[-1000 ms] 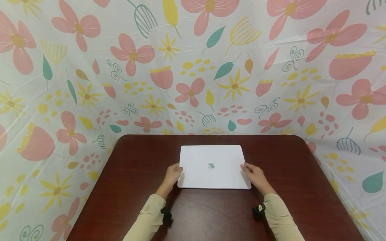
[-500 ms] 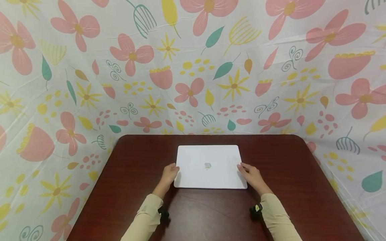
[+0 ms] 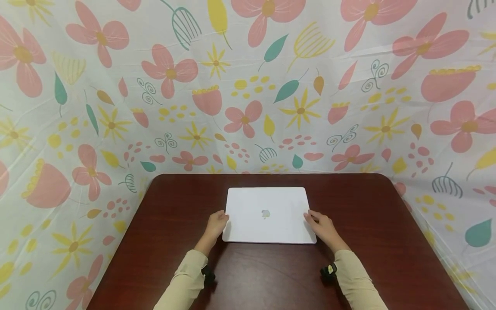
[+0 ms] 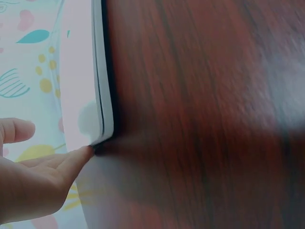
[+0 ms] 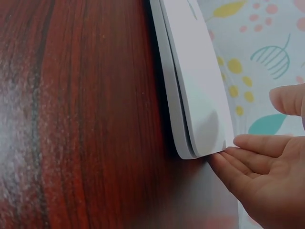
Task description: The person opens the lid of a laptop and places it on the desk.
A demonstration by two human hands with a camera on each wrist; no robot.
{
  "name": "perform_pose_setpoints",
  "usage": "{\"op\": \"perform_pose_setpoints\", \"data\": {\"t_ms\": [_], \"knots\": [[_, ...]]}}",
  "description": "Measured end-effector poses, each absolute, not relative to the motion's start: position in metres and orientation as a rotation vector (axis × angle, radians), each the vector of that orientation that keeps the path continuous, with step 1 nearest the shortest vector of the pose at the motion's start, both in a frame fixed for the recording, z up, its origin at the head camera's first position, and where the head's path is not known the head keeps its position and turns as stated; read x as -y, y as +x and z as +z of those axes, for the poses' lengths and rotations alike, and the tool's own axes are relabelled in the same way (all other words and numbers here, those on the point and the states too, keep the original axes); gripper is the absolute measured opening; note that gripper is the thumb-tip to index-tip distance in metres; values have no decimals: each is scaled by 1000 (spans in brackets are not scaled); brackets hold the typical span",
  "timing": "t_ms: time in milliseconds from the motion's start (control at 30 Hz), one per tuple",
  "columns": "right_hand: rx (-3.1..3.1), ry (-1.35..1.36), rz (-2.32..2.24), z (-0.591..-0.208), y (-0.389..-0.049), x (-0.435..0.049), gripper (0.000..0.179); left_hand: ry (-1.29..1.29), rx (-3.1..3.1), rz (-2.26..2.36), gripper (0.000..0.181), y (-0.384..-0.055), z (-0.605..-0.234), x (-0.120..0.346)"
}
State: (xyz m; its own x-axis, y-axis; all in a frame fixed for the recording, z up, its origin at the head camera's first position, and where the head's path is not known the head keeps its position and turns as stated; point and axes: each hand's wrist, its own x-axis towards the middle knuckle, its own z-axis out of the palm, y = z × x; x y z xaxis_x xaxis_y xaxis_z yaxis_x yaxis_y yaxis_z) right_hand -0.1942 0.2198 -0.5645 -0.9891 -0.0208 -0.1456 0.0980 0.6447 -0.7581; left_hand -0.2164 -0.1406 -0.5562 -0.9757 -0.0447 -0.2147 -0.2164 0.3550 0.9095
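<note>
A silver laptop (image 3: 267, 224) with its lid closed and a shiny logo in the middle lies flat on the dark table. At its left side, the fingers of my left hand (image 3: 215, 224) reach to the edge. In the left wrist view those straight fingers (image 4: 71, 164) touch the front corner, with the thumb (image 4: 16, 130) raised apart. On the opposite side my right hand (image 3: 323, 226) meets the edge. The right wrist view has its extended fingers (image 5: 259, 155) at the laptop's corner, partly tucked under, and its thumb (image 5: 288, 99) held away.
The reddish-brown wooden table (image 3: 267, 280) has rounded far corners. A white cloth (image 3: 248, 120) printed with flowers and leaves hangs behind it and along both sides. Black wrist devices (image 3: 329, 273) sit below both sleeves.
The laptop has slid a little to the left, mostly in the first half second, with both hands moving along at its sides. Since then it has barely shifted.
</note>
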Motion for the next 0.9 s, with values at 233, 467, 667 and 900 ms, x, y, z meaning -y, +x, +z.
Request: {"op": "perform_pose_setpoints", "data": {"t_ms": [233, 467, 667, 900], "knots": [[-2788, 0, -1275, -568, -194, -219, 63, -145, -2450, 1648, 54, -217, -563, 144], [-2987, -174, -1304, -572, -197, -202, 42, 4, -2468, 1591, 58, -217, -565, 147], [-3058, -445, -1331, -573, -197, -177, 39, 86, -2508, 1489, 61, -217, -566, 150], [-2991, -679, -1177, -577, -193, -153, 44, 200, -2572, 1386, 64, -217, -567, 154]]}}
